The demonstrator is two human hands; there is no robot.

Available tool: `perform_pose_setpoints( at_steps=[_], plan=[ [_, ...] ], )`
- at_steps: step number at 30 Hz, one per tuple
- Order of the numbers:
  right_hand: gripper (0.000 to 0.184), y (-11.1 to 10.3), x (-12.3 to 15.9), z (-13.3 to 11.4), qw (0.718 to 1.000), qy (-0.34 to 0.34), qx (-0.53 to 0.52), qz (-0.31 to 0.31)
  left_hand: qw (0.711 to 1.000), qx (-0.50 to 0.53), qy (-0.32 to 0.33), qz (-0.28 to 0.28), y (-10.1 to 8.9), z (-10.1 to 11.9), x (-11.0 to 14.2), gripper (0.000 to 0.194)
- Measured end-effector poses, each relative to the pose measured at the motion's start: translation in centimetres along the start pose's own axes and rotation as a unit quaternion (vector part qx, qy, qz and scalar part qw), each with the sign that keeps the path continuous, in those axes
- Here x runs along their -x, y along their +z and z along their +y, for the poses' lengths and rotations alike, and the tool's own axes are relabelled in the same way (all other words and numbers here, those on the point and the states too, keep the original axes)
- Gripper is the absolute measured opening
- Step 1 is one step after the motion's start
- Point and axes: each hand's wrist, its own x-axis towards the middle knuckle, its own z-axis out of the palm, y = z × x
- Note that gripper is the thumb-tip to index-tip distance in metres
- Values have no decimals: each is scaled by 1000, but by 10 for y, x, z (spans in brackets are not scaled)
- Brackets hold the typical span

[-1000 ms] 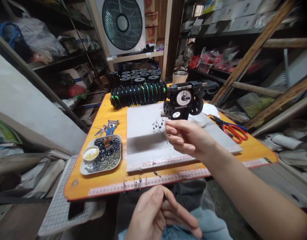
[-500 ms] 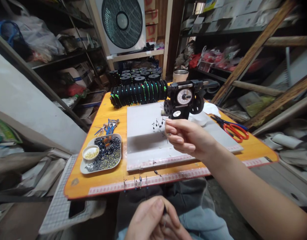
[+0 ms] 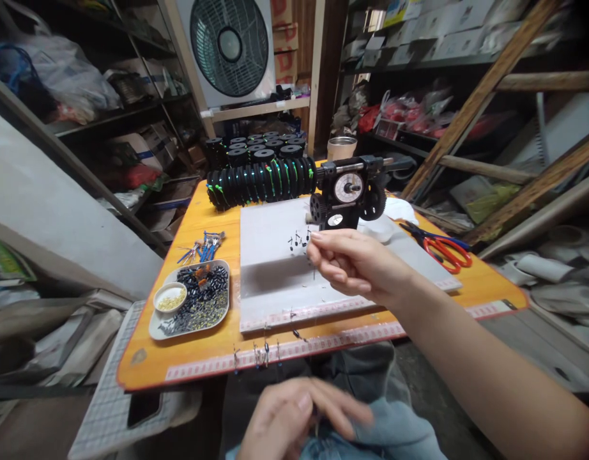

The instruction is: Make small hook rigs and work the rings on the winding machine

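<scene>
My right hand is raised over the white board, thumb and index finger pinched together at the tips. What the pinch holds, if anything, is too small to make out. Just left of those fingertips, several tiny black pieces with thin stems show against the board. Low in front, over my lap, my left hand is curled, its thumb pressed toward the fingers and its outer fingers smeared by motion. A small dark thing shows between them, too unclear to name.
A tray of dark and yellowish small parts, with a small bowl, stands left. Blue-handled bits lie behind it. A black geared winder and line-wrapped spools stand at the back; red-handled pliers lie right.
The view has shifted slightly. My left hand's fingers have loosened and stretched out somewhat to the right. My right hand keeps its pinch near the black pieces, its lower fingers slightly shifted.
</scene>
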Motion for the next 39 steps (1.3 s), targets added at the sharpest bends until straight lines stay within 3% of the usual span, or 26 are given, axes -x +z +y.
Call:
perform_pose_setpoints(
  at_steps=[2,7,10,14,18,22,25,27,29,34,39],
  plan=[
    [32,-1,0,-2,997,-29,74,-3,991,-116,46,46,-2,9,-13,34],
    [41,-1,2,-10,971,-47,236,1,989,-102,83,63,1,37,-59,35],
    [42,2,2,-15,970,-38,242,-3,979,-157,104,80,7,50,-77,29],
    [43,3,0,-17,975,-32,222,-1,972,-196,106,69,8,56,-84,30],
    [42,4,-3,-17,990,-20,138,0,978,-182,80,59,6,56,-84,32],
    [33,9,-10,-15,997,32,-10,-67,967,-233,78,70,7,55,-82,32],
    [32,12,-18,-14,993,49,-108,-1,965,-250,52,60,10,49,-72,37],
    [34,13,-22,-14,985,36,-156,68,977,-209,29,20,11,40,-61,39],
    [35,12,-24,-14,980,22,-177,93,989,-144,27,-3,11,28,-48,42],
    [35,10,-25,-8,984,32,-167,61,998,30,15,48,6,5,-21,45],
    [34,12,-26,-4,983,35,-169,62,995,101,-2,4,1,-2,-8,46]
  ],
)
